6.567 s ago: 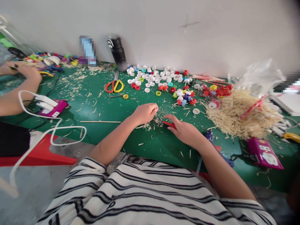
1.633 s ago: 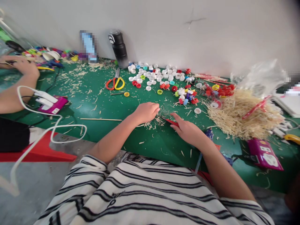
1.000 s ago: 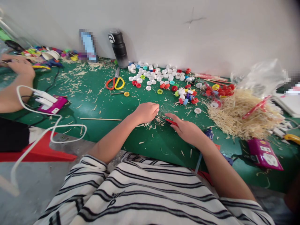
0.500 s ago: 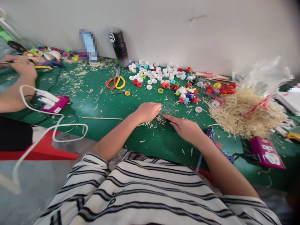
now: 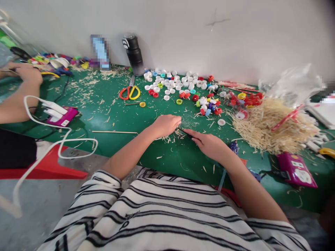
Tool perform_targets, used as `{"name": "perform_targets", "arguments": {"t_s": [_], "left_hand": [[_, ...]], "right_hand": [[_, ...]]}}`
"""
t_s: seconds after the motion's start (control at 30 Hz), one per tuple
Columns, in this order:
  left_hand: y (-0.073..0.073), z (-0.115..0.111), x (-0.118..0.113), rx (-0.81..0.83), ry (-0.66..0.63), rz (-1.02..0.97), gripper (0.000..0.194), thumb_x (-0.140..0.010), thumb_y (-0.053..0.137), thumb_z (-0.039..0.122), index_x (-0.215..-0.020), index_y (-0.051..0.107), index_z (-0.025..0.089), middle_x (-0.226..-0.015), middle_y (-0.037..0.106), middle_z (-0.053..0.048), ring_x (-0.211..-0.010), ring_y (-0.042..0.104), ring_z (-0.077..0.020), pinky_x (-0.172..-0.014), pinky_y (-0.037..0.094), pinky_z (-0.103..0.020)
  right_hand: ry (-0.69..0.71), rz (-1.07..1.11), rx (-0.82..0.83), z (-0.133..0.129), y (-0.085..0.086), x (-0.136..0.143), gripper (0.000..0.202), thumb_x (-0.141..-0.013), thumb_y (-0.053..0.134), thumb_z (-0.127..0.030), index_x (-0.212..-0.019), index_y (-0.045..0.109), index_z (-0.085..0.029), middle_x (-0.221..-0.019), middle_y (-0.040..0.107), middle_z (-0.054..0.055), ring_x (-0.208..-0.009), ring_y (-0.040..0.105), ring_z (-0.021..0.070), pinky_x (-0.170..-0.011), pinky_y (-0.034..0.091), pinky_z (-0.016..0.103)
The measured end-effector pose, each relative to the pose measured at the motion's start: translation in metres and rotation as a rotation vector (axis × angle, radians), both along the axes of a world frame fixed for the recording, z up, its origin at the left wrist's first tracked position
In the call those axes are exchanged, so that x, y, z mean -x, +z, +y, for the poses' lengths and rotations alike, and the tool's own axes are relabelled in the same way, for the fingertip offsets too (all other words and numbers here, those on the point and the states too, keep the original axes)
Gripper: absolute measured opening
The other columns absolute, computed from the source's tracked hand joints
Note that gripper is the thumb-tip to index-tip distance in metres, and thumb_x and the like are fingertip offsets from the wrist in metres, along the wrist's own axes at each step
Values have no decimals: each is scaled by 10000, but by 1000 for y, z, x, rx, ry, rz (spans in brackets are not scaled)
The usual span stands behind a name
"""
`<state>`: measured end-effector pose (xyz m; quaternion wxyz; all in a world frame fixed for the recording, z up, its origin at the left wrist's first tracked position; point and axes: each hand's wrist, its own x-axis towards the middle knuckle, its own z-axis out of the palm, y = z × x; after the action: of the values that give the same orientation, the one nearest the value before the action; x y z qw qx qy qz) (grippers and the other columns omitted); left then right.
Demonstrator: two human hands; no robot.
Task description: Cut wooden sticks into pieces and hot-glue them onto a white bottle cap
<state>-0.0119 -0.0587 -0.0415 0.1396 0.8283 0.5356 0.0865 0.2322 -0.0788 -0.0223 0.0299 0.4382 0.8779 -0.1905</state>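
My left hand (image 5: 167, 124) is closed over the green table, its fingertips pinched on something I cannot make out. Just right of it, my right hand (image 5: 208, 144) grips a thin dark knife-like tool (image 5: 185, 132), index finger stretched along it. The tool's tip points at the left fingertips. Pale wood shavings (image 5: 167, 139) lie scattered below and around both hands. A thin wooden stick (image 5: 115, 132) rests on the table left of my left forearm.
Bottle caps (image 5: 180, 83), scissors (image 5: 130, 91) and a black bottle (image 5: 134, 55) stand or lie beyond my hands. Right are a heap of thin sticks (image 5: 274, 129) and a magenta power strip (image 5: 297, 169). Another person's hand (image 5: 28, 75) works at far left, near a white cable (image 5: 60, 146).
My right hand has shifted slightly right and down, and more of the dark tool shows. My left hand has barely moved.
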Motion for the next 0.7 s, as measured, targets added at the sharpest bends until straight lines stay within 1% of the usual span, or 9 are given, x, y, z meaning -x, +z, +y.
{"name": "perform_targets", "arguments": {"t_s": [0.07, 0.13, 0.3, 0.43, 0.53, 0.7], "left_hand": [[-1, 1, -2, 5, -5, 1, 326, -1034, 284, 353, -881, 528, 200, -829, 620, -79, -658, 488, -175, -576, 263, -316], [-1, 2, -3, 0, -10, 8, 317, -1031, 295, 347, -882, 532, 197, -845, 625, -83, -674, 493, -178, -580, 259, -315], [0, 3, -5, 13, 28, -7, 307, -1031, 302, 346, -866, 517, 200, -844, 622, -73, -660, 474, -167, -572, 246, -313], [4, -1, -4, 4, 27, 13, 298, -1028, 310, 328, -847, 509, 199, -844, 621, -71, -673, 483, -166, -574, 243, -316], [7, -3, -3, -18, 17, 39, 298, -1027, 314, 315, -841, 515, 197, -845, 626, -75, -705, 506, -174, -580, 245, -316], [5, -2, 2, 19, 36, 23, 339, -1034, 304, 361, -820, 512, 201, -819, 621, -68, -671, 495, -169, -572, 267, -309]], "right_hand": [[0, -33, -34, 0, -1, 3, 518, -1061, 314, -348, -1568, 394, -417, -1003, 775, 48, -788, 707, 239, -645, 475, 307], [-4, -60, -69, -1, -2, 8, 521, -1061, 311, -339, -1570, 391, -415, -987, 771, 53, -785, 703, 239, -631, 455, 299], [-6, -104, -98, 0, -4, 18, 528, -1059, 320, -332, -1580, 384, -390, -949, 766, 62, -757, 695, 225, -636, 451, 295], [-10, -66, -47, 0, 1, 18, 527, -1055, 329, -325, -1571, 393, -413, -1044, 772, 61, -844, 713, 256, -676, 480, 322], [-13, -31, 1, 0, 1, 12, 524, -1053, 341, -318, -1563, 404, -422, -1130, 767, 56, -915, 722, 276, -725, 513, 352], [4, 78, 48, 1, -4, 0, 509, -1056, 350, -320, -1551, 429, -411, -1246, 740, 38, -1022, 720, 259, -832, 549, 375]]}}
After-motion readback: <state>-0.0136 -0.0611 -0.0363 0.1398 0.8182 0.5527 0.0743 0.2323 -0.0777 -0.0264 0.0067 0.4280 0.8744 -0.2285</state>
